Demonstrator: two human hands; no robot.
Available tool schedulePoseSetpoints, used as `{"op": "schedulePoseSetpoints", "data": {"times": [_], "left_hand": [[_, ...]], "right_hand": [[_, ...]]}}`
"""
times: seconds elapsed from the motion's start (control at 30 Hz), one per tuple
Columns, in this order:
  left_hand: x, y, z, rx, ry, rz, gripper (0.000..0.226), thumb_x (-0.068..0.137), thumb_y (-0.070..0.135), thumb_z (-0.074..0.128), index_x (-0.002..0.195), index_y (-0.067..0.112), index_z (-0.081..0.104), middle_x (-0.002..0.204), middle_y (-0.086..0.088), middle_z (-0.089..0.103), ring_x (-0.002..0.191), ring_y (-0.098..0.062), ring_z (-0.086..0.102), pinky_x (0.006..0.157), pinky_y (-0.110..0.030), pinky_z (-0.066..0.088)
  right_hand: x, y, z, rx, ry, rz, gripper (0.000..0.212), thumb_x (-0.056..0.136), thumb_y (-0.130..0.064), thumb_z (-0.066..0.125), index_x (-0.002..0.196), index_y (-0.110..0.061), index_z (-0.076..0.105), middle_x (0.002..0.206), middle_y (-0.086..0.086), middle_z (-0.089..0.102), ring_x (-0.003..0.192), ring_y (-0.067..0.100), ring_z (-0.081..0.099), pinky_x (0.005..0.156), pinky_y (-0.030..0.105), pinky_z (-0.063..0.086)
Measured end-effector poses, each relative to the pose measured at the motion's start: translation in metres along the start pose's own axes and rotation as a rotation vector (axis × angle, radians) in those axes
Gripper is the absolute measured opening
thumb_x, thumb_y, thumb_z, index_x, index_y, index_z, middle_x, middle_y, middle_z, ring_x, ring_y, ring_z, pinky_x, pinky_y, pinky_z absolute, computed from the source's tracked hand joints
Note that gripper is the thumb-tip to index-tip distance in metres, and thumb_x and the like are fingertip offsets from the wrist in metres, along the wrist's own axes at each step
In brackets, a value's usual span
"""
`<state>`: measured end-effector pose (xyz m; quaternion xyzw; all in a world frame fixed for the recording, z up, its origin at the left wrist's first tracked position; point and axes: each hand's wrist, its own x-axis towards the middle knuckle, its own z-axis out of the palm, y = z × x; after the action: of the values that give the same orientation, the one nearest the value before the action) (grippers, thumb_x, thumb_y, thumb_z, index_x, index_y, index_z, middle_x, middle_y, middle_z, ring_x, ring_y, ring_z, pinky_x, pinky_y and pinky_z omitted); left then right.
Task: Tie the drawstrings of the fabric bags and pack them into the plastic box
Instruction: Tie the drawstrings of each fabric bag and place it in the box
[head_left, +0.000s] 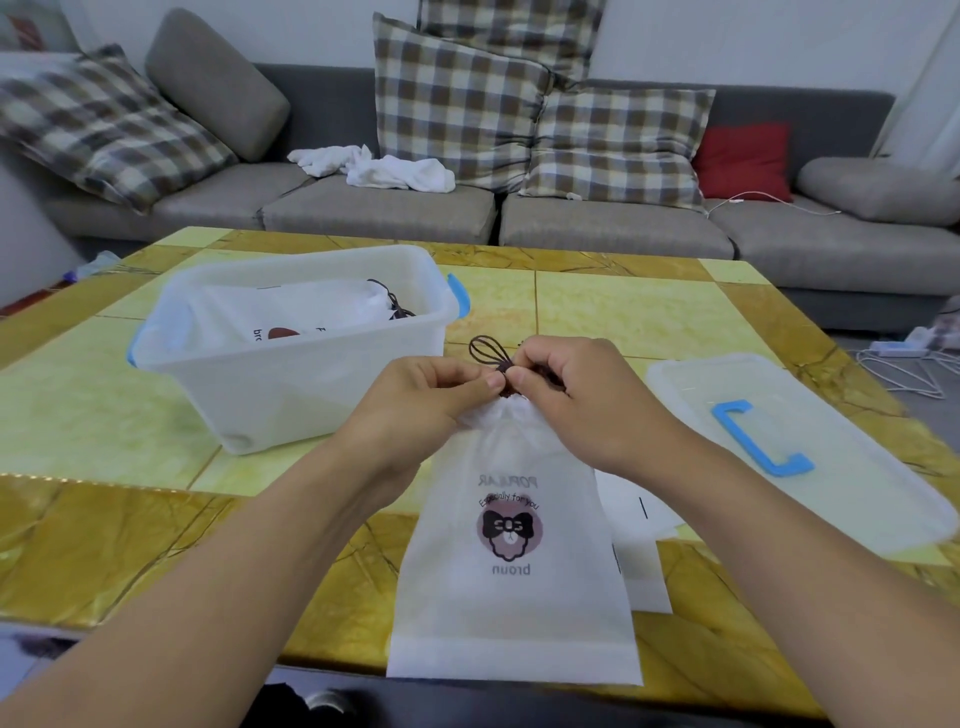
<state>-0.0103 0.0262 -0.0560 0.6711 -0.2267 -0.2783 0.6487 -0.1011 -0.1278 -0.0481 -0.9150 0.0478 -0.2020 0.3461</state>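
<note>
A white fabric bag (511, 566) with a brown bear print lies on the table in front of me, its gathered mouth pointing away. My left hand (431, 395) and my right hand (576, 389) meet at that mouth, and both pinch the dark brown drawstring (488, 351). Loops of the cord stick up between my fingertips. To the left stands the translucent plastic box (291, 384) with blue clips. Another white bag (311, 317) with a dark cord lies inside it.
The box's lid (810, 452) with a blue handle lies flat at the right. More white bags (639, 530) lie under and beside the one I hold. A grey sofa (467, 208) with checked cushions stands beyond the yellow tiled table (623, 312).
</note>
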Motion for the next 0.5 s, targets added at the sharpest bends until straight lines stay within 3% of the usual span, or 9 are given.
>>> {"op": "schedulePoseSetpoints", "data": {"times": [0.07,0.13,0.27,0.37,0.43,0.5], "left_hand": [[0.0,0.0,0.0,-0.143,-0.057,-0.096,0.036,0.092,0.018,0.066,0.113,-0.012,0.066,0.115,-0.03,0.068,0.091,-0.028,0.061,0.085,-0.037,0.047],[-0.002,0.004,0.001,-0.253,-0.095,-0.15,0.047,0.09,0.02,0.065,0.121,-0.014,0.06,0.115,-0.031,0.065,0.094,-0.03,0.06,0.079,-0.035,0.049],[-0.004,0.011,0.006,-0.413,-0.241,-0.28,0.043,0.082,0.029,0.064,0.113,0.001,0.065,0.102,-0.015,0.068,0.086,-0.026,0.065,0.078,-0.035,0.052],[-0.001,0.007,0.007,-0.265,-0.235,-0.233,0.036,0.08,0.038,0.071,0.097,0.007,0.069,0.09,-0.014,0.07,0.08,-0.025,0.065,0.075,-0.034,0.05],[0.0,0.004,0.006,-0.093,-0.14,-0.119,0.036,0.084,0.029,0.073,0.097,-0.003,0.069,0.094,-0.025,0.07,0.081,-0.027,0.064,0.075,-0.034,0.05],[0.001,0.003,0.005,0.034,-0.072,-0.01,0.026,0.088,0.022,0.074,0.091,-0.004,0.071,0.092,-0.026,0.071,0.078,-0.023,0.063,0.074,-0.032,0.048]], "right_hand": [[0.002,-0.002,0.001,0.035,0.002,0.014,0.023,0.099,-0.017,0.059,0.078,-0.007,0.063,0.06,-0.003,0.046,0.053,0.007,0.034,0.051,0.019,0.029],[0.003,-0.001,0.0,0.173,-0.001,0.06,0.023,0.099,-0.015,0.059,0.081,-0.002,0.064,0.06,-0.004,0.045,0.054,0.008,0.033,0.052,0.019,0.028],[0.005,0.004,-0.003,0.311,-0.006,0.112,0.026,0.1,-0.016,0.059,0.087,0.005,0.065,0.058,-0.004,0.049,0.05,0.008,0.034,0.049,0.02,0.028],[0.005,0.004,0.002,0.236,-0.023,0.063,0.021,0.097,-0.022,0.061,0.083,-0.007,0.068,0.073,0.011,0.064,0.062,0.029,0.048,0.058,0.038,0.038],[0.004,0.003,0.003,0.253,-0.027,0.077,0.021,0.097,-0.018,0.061,0.078,-0.01,0.066,0.068,0.005,0.056,0.06,0.016,0.04,0.057,0.031,0.033],[0.003,0.004,0.001,0.223,-0.03,0.083,0.023,0.098,-0.016,0.06,0.076,-0.011,0.064,0.066,0.006,0.053,0.06,0.01,0.037,0.056,0.026,0.031]]}}
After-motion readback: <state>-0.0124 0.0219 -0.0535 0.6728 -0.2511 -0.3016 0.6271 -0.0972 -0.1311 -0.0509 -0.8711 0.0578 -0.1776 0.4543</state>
